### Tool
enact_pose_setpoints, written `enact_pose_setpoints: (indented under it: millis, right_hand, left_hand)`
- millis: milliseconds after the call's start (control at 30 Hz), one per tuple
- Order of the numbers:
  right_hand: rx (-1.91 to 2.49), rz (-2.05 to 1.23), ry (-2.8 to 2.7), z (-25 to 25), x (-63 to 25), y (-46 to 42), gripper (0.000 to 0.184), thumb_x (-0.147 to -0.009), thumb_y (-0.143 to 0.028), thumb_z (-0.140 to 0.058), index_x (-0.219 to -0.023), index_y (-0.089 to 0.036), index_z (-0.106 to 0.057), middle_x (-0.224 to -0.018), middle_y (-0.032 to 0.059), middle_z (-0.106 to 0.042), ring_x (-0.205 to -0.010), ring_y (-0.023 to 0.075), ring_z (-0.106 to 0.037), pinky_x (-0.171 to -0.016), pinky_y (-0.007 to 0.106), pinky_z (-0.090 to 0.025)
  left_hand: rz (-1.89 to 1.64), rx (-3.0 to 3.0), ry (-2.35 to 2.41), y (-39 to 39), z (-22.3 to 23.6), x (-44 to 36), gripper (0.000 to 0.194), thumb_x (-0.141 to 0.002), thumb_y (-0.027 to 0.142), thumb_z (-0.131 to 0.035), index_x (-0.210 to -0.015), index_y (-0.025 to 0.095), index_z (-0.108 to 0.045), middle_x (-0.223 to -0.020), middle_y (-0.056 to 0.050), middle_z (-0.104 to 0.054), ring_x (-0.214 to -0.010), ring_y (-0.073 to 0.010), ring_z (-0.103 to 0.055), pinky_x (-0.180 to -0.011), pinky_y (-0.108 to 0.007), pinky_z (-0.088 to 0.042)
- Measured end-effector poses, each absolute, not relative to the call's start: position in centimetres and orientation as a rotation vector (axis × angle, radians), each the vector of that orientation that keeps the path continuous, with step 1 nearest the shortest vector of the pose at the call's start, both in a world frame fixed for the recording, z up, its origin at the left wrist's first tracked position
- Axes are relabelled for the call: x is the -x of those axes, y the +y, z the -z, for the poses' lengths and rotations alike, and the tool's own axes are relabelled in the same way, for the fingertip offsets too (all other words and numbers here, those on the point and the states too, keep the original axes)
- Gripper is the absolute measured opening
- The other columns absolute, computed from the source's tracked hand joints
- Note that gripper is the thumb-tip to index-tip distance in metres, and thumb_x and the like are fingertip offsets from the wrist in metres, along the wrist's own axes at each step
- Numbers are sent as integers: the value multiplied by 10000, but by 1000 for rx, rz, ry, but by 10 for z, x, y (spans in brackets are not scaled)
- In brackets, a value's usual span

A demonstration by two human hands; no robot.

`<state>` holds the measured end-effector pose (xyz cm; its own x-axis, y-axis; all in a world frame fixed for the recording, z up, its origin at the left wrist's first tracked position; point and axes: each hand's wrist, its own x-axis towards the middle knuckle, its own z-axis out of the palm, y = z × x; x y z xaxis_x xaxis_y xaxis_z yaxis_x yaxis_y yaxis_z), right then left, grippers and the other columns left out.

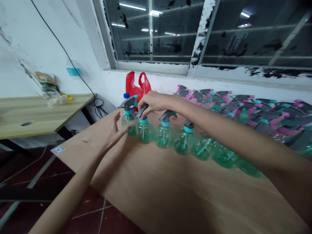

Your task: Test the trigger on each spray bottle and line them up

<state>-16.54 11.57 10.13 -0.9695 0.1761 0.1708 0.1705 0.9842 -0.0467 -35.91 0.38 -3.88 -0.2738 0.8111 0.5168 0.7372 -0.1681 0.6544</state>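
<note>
A row of several green spray bottles with teal collars and grey triggers stands on a brown table [151,182]. My right hand [153,102] is closed round the trigger head of the second bottle from the left [145,130]. My left hand [114,130] is open, its fingertips touching the side of the leftmost bottle [128,122]. More bottles [164,133] continue the row to the right under my right forearm.
Many more spray bottles with pink and teal triggers [243,107] fill the table's back right under the window. A red plastic bag [137,86] and a blue-capped bottle [126,96] stand behind. A wooden desk [36,117] with clutter is at the left. The table's left edge drops to a tiled floor.
</note>
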Motion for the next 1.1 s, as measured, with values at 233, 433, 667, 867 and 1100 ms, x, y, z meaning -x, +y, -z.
enact_pose_setpoints:
  millis: [233, 433, 667, 867, 1100]
  right_hand:
    - [126, -37, -2960, -100, 152, 80, 209, -762, -398, -663, -736, -193, -693, -704, -3, -655, -798, 182, -570, -891, 435, -271]
    - [72, 14, -3055, -105, 115, 21, 224, -782, -394, -653, -760, -176, -700, -767, 20, -667, -845, 198, -581, -971, 491, -198]
    - [122, 87, -3076, -104, 35, -23, 202, -806, -371, -640, -777, -181, -703, -836, 28, -676, -895, 211, -584, -1036, 525, -119]
    - [350, 0, -2953, -91, -62, -27, 209, -803, -393, -637, -878, -204, -685, -989, 34, -669, -1012, 226, -579, -1073, 531, -43]
    - [1063, -225, -2456, -47, -195, -23, 752, -692, -641, -604, -1333, -304, -401, -1351, 47, -484, -1259, 325, -390, -1009, 525, -305]
  left_hand:
    - [-1639, -1863, 2073, -70, 26, 331, 501, -842, 424, -557, -1287, 278, -377, -1354, -80, -423, -1270, -272, -395, -1044, -492, -344]
    - [-1146, -2081, 1945, -114, 23, 263, 551, -802, 459, -584, -1262, 245, -368, -1225, -93, -509, -1126, -306, -520, -939, -523, -444]
    - [-883, -2191, 1812, -127, 46, 191, 642, -774, 467, -621, -1312, 249, -347, -1266, -127, -507, -1155, -346, -508, -924, -522, -463]
    - [-909, -2285, 1624, -110, 37, 112, 637, -735, 513, -652, -1242, 199, -428, -1195, -130, -555, -1097, -334, -548, -894, -495, -479]
    - [-833, -2284, 1472, -77, 36, 35, 620, -695, 538, -677, -1151, 169, -480, -1123, -128, -571, -1067, -319, -554, -890, -500, -465]
